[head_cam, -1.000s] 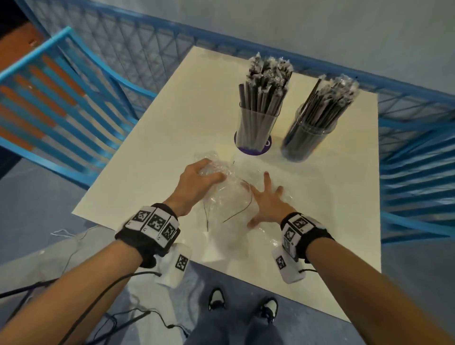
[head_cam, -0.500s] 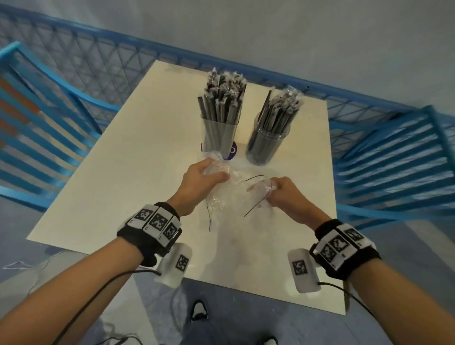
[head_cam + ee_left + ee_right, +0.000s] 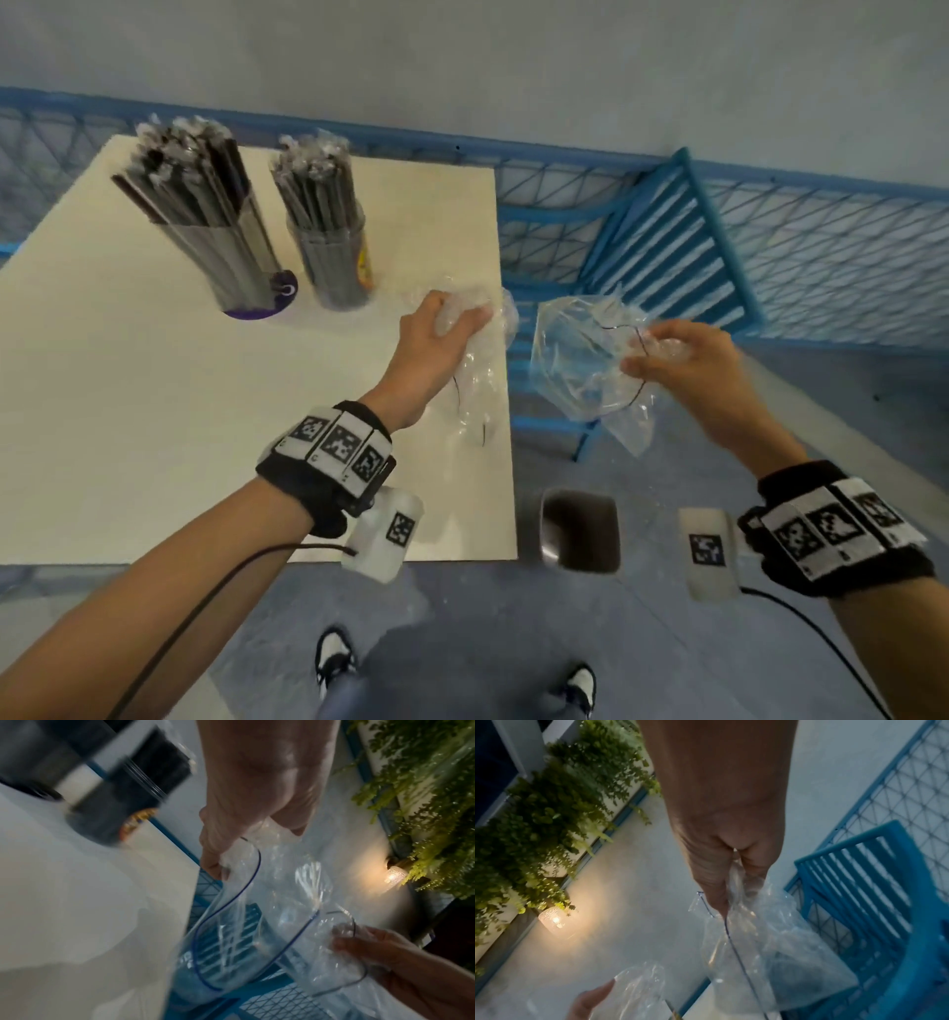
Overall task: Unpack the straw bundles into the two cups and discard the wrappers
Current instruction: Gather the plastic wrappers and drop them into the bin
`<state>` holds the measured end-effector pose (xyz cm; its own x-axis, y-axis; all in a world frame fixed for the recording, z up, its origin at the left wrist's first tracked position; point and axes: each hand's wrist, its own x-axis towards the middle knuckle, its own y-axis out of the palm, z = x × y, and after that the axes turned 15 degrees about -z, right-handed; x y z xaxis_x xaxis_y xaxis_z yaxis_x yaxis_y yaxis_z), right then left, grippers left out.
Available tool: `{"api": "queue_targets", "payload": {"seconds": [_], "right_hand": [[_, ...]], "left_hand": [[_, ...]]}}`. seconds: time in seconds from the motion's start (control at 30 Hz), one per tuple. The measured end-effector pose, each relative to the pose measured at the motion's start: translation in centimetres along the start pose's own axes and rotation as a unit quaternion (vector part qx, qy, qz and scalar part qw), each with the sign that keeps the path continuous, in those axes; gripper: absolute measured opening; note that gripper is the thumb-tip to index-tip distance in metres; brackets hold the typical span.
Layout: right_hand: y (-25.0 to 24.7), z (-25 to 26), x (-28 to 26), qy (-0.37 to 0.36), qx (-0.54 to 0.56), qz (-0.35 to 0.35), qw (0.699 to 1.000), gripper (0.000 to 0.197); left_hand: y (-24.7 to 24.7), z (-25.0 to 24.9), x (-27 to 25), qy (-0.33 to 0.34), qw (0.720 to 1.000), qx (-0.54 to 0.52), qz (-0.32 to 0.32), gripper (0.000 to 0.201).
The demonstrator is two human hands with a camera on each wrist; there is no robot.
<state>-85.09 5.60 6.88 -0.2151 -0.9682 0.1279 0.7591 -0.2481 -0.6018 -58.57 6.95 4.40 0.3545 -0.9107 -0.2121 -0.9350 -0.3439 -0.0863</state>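
Note:
Two clear cups stand at the far left of the white table, each packed with wrapped dark straws: the left cup on a purple base and the right cup beside it. My left hand grips a crumpled clear wrapper over the table's right edge. My right hand pinches a second clear wrapper, held in the air past the table edge. In the left wrist view the left wrapper hangs from my fingers. In the right wrist view the right wrapper hangs down.
A small steel bin with a dark opening stands on the floor right of the table, below my right hand. A blue slatted chair and blue mesh fence lie beyond. My shoes are on the grey floor.
Both hands lifted the wrappers off the table and carried them to the right. The right hand went from flat on the plastic to gripping it, now past the table edge.

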Motion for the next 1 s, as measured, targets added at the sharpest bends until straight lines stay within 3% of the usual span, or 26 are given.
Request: {"api": "queue_targets", "payload": {"seconds": [0.1,0.23,0.37,0.47,0.6,0.73,0.87,1.0], "right_hand": [[-4.2,-7.0,1.8,0.008,-0.01,-0.04,0.999,0.024],[-8.3,-15.7,2.4,0.026,-0.05,-0.037,0.998,0.027],[-9.0,-22.8,1.0,0.089,-0.044,0.053,0.994,0.035],[-8.1,-28.1,-0.5,0.151,-0.022,0.108,0.982,0.047],[-4.6,-35.3,-2.1,0.186,-0.043,0.105,0.976,0.041],[1.3,-41.4,-3.2,0.168,-0.065,0.08,0.98,0.035],[8.3,-47.7,-3.3,0.191,-0.077,0.083,0.975,0.022],[15.0,-53.5,-4.0,0.221,-0.062,0.121,0.966,0.021]], "left_hand": [[8.0,0.3,-2.4,-0.038,0.999,0.004,0.005,0.035],[18.4,2.4,-5.3,-0.043,0.999,0.02,-0.016,0.046],[25.2,7.8,-7.4,0.016,0.994,0.105,0.034,0.047],[28.3,14.3,-8.3,0.017,0.988,0.146,0.041,0.047],[30.9,23.2,-7.7,-0.025,0.982,0.185,-0.035,0.034],[32.4,32.2,-6.4,-0.019,0.974,0.215,-0.067,0.042],[33.2,41.0,-4.3,-0.026,0.972,0.228,-0.054,0.028],[33.3,49.6,-1.8,-0.052,0.968,0.246,-0.012,0.032]]}}
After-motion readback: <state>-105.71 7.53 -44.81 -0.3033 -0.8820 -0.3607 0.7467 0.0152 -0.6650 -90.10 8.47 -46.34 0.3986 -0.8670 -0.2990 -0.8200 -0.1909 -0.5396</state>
